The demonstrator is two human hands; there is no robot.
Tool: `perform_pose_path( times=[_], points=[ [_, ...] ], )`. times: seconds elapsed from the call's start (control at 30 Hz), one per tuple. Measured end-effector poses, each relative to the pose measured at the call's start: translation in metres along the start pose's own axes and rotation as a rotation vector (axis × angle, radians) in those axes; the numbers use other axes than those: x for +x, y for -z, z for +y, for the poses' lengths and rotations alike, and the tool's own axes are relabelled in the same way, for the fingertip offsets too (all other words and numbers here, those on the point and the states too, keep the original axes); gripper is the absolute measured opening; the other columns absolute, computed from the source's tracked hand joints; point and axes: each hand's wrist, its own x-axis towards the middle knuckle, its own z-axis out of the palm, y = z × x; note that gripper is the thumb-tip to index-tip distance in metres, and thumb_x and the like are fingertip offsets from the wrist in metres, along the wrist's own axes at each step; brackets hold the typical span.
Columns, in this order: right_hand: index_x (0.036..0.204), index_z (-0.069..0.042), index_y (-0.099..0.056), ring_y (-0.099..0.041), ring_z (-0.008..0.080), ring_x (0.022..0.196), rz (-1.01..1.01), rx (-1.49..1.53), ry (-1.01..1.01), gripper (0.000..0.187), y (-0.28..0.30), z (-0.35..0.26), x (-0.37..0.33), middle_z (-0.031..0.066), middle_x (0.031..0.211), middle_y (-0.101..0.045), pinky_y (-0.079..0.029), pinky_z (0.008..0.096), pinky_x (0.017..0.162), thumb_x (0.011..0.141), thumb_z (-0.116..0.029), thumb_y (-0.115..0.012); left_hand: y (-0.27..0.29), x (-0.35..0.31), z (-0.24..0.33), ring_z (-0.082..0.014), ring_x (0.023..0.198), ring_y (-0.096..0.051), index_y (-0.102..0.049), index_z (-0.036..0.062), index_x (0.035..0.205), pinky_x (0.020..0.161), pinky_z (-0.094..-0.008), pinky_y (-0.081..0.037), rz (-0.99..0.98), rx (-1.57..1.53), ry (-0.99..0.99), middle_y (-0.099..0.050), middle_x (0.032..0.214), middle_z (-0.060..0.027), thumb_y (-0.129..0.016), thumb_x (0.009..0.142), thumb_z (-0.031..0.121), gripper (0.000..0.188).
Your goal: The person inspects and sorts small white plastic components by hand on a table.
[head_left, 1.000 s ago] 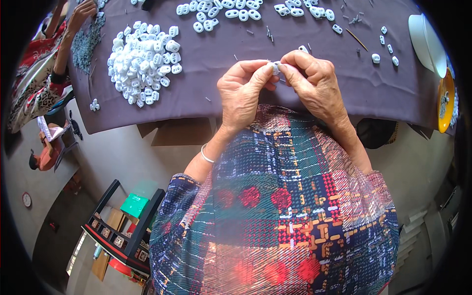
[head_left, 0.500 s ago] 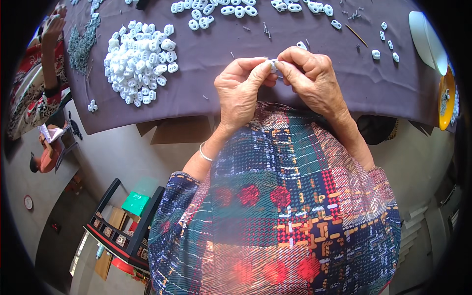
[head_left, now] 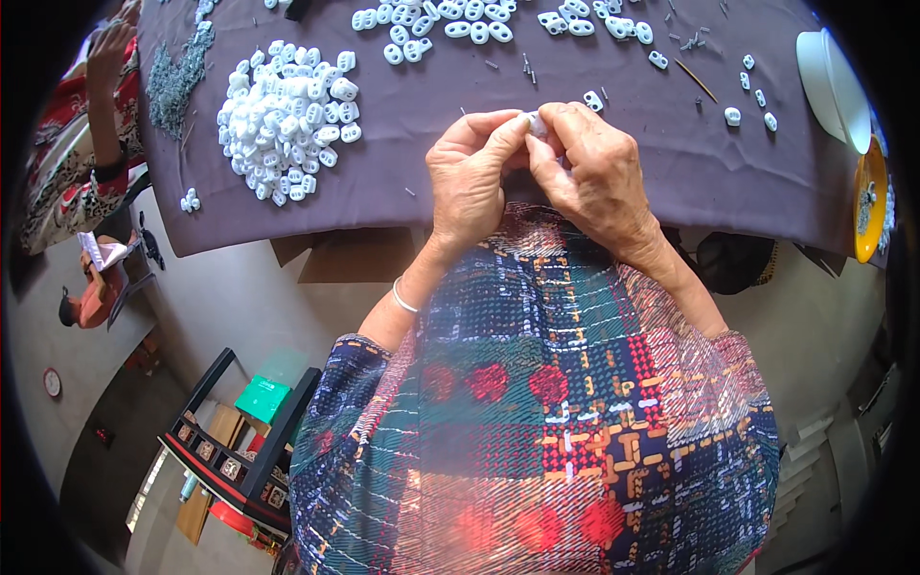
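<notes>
Leftmost on the counter [head_left: 393, 153], you have a heap of grey, see-through bits [head_left: 177, 81], with another person's hand [head_left: 110, 43] near it at the edge. Below it sits a small cluster of white pieces [head_left: 190, 200], and just to the right the big heap of white pieces [head_left: 286, 125], piled loosely. Further along, near the far edge, a spread of white two-holed pieces [head_left: 479, 33] lies mostly flat and separate. Whether any of these are finished you cannot judge from here; plenty remain loose, so the work looks well short of its end.

Your left hand [head_left: 470, 168] is nearly closed: thumb and forefinger pinch a small white piece [head_left: 537, 124], with the other fingers curled behind. That piece is up between your two hands, above the counter's near part, and mostly covered by fingertips. It is not yet set down, so this one seems to be mid-way.

Your right hand [head_left: 596, 158] meets it from the other side, fingers bent and the thumb slightly apart from the forefinger; you cannot tell whether it grips the piece or something smaller, or only touches.

Beyond that hand lies a single white piece [head_left: 593, 101], then a thin brown stick [head_left: 696, 80], a few scattered white pieces [head_left: 732, 117], a white bowl [head_left: 832, 91] and a yellow dish [head_left: 862, 235] with grey bits inside.
</notes>
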Motion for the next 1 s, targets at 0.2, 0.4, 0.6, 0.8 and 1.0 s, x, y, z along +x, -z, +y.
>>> perform_pose_path(
  times=[0.2, 0.4, 0.6, 0.8, 1.0],
  points=[
    [0.080, -0.003, -0.052, -0.058, 0.0269, 0.067, 0.026, -0.185, 0.098, 0.017, -0.002, 0.000, 0.001, 0.0112, 0.073, -0.053, -0.049, 0.0358, 0.058, 0.069, -0.011, -0.062, 0.003, 0.004, 0.012, -0.0184, 0.079, -0.063, -0.057, -0.0024, 0.094, 0.067, -0.0290, -0.055, -0.038, -0.140, 0.185, -0.063, 0.088, -0.0123, -0.059, 0.083, 0.003, 0.012],
    [0.088, -0.001, -0.055, -0.058, 0.0259, 0.066, 0.043, -0.229, 0.124, 0.021, -0.002, 0.000, 0.003, 0.0106, 0.075, -0.056, -0.047, 0.0348, 0.059, 0.069, -0.006, -0.063, 0.005, 0.004, 0.016, -0.0191, 0.079, -0.064, -0.056, -0.0018, 0.094, 0.066, -0.0303, -0.055, -0.057, -0.208, 0.318, -0.063, 0.088, -0.0120, -0.059, 0.084, 0.006, 0.013],
    [0.074, -0.003, -0.051, -0.057, 0.0251, 0.061, 0.024, -0.204, 0.178, 0.013, 0.000, 0.008, 0.001, 0.0098, 0.068, -0.054, -0.048, 0.0348, 0.054, 0.070, -0.010, -0.062, 0.000, 0.000, 0.015, -0.0170, 0.072, -0.064, -0.059, -0.0035, 0.088, 0.062, -0.0275, -0.056, -0.017, -0.044, 0.225, -0.064, 0.083, -0.0119, -0.062, 0.083, 0.006, 0.011],
    [0.082, 0.000, -0.057, -0.059, 0.0249, 0.059, 0.005, -0.118, 0.190, 0.014, -0.002, 0.015, 0.001, 0.0110, 0.069, -0.058, -0.048, 0.0331, 0.053, 0.069, -0.004, -0.061, 0.000, -0.001, 0.009, -0.0151, 0.069, -0.064, -0.061, -0.0043, 0.085, 0.062, -0.0261, -0.056, 0.016, 0.008, 0.145, -0.064, 0.081, -0.0116, -0.063, 0.082, 0.005, 0.010],
    [0.082, 0.000, -0.056, -0.059, 0.0249, 0.059, 0.068, -0.096, 0.205, 0.014, -0.009, 0.015, -0.001, 0.0109, 0.069, -0.057, -0.048, 0.0333, 0.054, 0.069, -0.002, -0.060, -0.001, -0.002, 0.006, -0.0135, 0.069, -0.063, -0.061, -0.0038, 0.085, 0.063, -0.0252, -0.055, 0.047, 0.008, 0.081, -0.064, 0.080, -0.0102, -0.062, 0.082, 0.006, 0.010]
  ],
)
